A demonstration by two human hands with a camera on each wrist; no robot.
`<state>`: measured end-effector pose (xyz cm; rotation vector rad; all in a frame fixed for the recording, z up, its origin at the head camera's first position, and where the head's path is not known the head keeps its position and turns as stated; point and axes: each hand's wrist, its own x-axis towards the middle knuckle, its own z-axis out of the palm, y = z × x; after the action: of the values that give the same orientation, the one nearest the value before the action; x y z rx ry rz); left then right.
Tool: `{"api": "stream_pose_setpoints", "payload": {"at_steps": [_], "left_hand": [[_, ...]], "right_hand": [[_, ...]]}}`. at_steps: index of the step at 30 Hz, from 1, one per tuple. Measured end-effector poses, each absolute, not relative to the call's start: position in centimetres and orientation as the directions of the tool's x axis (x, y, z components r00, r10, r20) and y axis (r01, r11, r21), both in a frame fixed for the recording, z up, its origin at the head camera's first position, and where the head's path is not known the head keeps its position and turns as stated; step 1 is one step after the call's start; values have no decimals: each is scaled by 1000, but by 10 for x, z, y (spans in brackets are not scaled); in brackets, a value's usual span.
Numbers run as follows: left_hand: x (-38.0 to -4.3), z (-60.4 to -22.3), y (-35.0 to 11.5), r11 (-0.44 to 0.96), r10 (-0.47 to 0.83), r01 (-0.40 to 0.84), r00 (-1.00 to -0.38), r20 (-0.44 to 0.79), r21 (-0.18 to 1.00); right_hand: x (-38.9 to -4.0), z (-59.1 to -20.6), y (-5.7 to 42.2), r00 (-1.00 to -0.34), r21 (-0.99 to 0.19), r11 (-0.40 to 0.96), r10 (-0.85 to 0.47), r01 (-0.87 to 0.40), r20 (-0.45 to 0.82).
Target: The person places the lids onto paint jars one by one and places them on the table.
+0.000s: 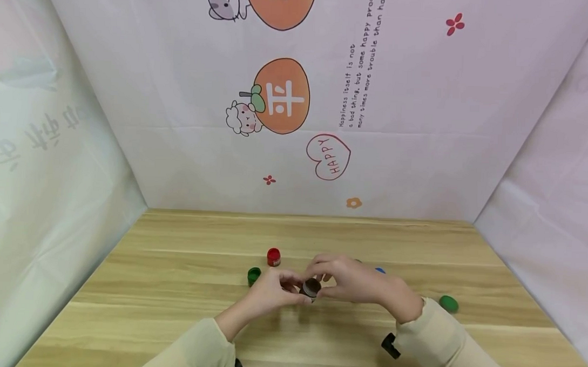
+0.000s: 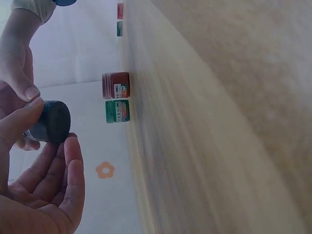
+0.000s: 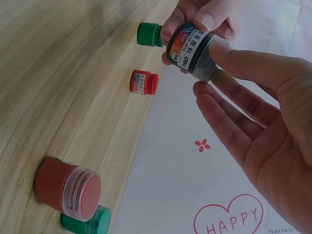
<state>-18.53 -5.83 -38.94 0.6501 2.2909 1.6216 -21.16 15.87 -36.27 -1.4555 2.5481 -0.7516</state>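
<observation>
A small paint jar (image 1: 311, 288) of black or very dark paint, with a printed label and a clear ribbed lid, is held between both hands above the wooden table. My left hand (image 1: 271, 292) grips the jar's body with thumb and fingers, its dark base showing in the left wrist view. On the other side, my right hand (image 1: 351, 278) has thumb and fingertips around the lid (image 3: 205, 61), which sits on the jar in the right wrist view. The jar is tilted.
A red jar (image 1: 273, 257) and a green jar (image 1: 254, 276) stand on the table (image 1: 183, 298) left of the hands. A brownish-red jar (image 3: 68, 187) with a clear lid is beside another green jar (image 3: 87, 220). A green rounded piece (image 1: 448, 303) lies right. Printed cloth (image 1: 411, 155) walls the back.
</observation>
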Motion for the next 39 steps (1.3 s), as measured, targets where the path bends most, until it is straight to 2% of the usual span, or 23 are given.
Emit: {"api": "stream_pose_setpoints", "payload": {"at_steps": [8,16,23,30,35,39], "left_hand": [[-185,-389,-58,280,498,215,-866,50,936],[-186,-391,-57,280,494,228,-867,64,933],[-185,-388,-55,276,509,214,-860,47,937],[-187,-390,-55,276,519,213,-853,41,937],[-197,-410,-54,280,519,217,-854,43,935],[-204,-423,-55,293,522,238,-851,54,926]], "right_hand": [[-211,-361,159,-567,-496,447,-815,-745,117],[-213,-364,160,-505,-467,387,-849,-795,156],[-212,-364,161,-540,-482,424,-832,-767,127],[-212,-366,160,-449,-479,316,-873,-819,191],[-211,-365,159,-489,-531,346,-859,-774,153],[-210,-365,160,-512,-527,377,-849,-762,132]]}}
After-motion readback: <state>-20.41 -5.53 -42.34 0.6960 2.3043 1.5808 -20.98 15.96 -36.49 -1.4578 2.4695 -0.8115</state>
